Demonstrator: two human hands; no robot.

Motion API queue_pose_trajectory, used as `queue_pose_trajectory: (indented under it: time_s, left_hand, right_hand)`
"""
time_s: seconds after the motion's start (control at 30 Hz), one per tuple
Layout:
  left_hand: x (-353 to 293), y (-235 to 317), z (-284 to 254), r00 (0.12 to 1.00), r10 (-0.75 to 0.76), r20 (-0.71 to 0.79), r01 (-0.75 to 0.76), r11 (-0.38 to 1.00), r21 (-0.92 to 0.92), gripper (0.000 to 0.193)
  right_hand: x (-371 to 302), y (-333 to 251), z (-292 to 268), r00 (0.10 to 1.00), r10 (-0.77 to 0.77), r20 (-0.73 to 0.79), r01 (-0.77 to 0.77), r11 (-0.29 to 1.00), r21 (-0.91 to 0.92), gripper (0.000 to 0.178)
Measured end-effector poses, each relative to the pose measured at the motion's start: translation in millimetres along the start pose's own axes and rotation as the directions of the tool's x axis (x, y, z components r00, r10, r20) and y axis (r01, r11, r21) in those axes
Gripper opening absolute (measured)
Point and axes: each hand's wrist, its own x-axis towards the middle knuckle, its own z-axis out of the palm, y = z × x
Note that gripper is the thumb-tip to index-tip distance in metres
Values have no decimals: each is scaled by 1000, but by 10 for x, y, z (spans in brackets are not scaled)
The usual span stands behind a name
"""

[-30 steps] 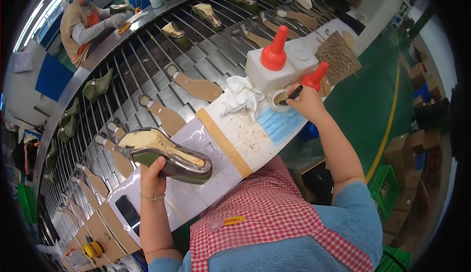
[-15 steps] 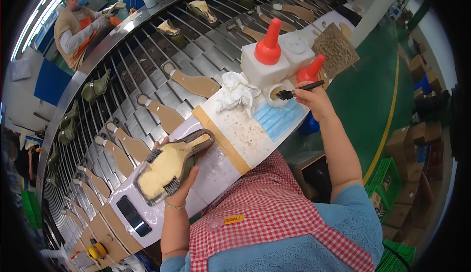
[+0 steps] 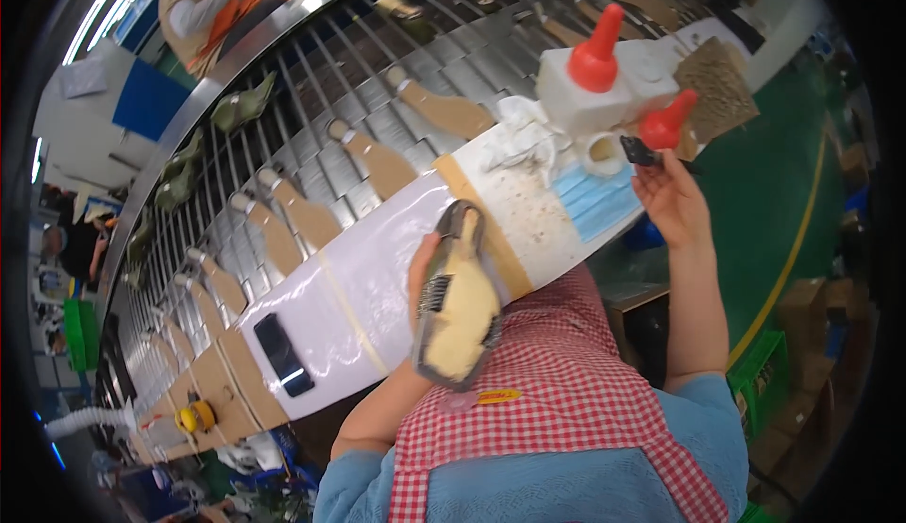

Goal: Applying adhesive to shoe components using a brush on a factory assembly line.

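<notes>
My left hand (image 3: 422,273) is closed round the side of an upturned shoe upper on its last (image 3: 462,301), in front of my apron. Its cream underside faces up, toe end toward me, with dark ridged patches at the edges. My right hand (image 3: 678,204) pinches a brush (image 3: 640,151) with dark bristles and a black handle, mostly hidden by the fingers. The brush is just right of a small open white jar (image 3: 602,153) and apart from the shoe. A crumpled white cloth (image 3: 524,150) and a blue face mask (image 3: 593,200) lie beside the jar.
White bottles with red cone caps (image 3: 595,60) stand behind the jar. Tan soles (image 3: 377,160) and green shoe uppers (image 3: 243,106) sit along the metal roller conveyor (image 3: 311,136). A phone (image 3: 281,355) lies on the board at left. A co-worker (image 3: 198,18) stands across the conveyor.
My left hand has turned the shoe upright, its toe end now nearer my body. The brush has lifted from the jar's mouth to its right. The whole view has shifted.
</notes>
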Motion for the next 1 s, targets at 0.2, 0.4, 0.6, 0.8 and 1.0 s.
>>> queue_pose_trajectory:
  time_s: [0.2, 0.4, 0.6, 0.8, 1.0]
  left_hand:
    - [-146, -580, 19, 979, 191, -67, -195, 979, -60, 82]
    - [-181, -553, -24, 989, 134, -61, -139, 987, -84, 88]
    - [-169, -427, -55, 975, 215, 56, -205, 968, -148, 84]
    - [-217, -483, -126, 974, 217, 57, -211, 973, -99, 78]
    - [-210, -482, -113, 985, 155, 81, -142, 980, -140, 78]
  right_hand:
    - [-827, 441, 838, 855, 11, 519, 222, 896, -385, 19]
    - [-987, 742, 1034, 805, 200, 559, 154, 840, -521, 19]
    - [-1009, 837, 1101, 798, 19, 602, 440, 664, -604, 19]
    - [-1073, 778, 1183, 655, -5, 756, 637, 542, -548, 18]
    - [-1047, 837, 1136, 807, 86, 584, 346, 733, -586, 20]
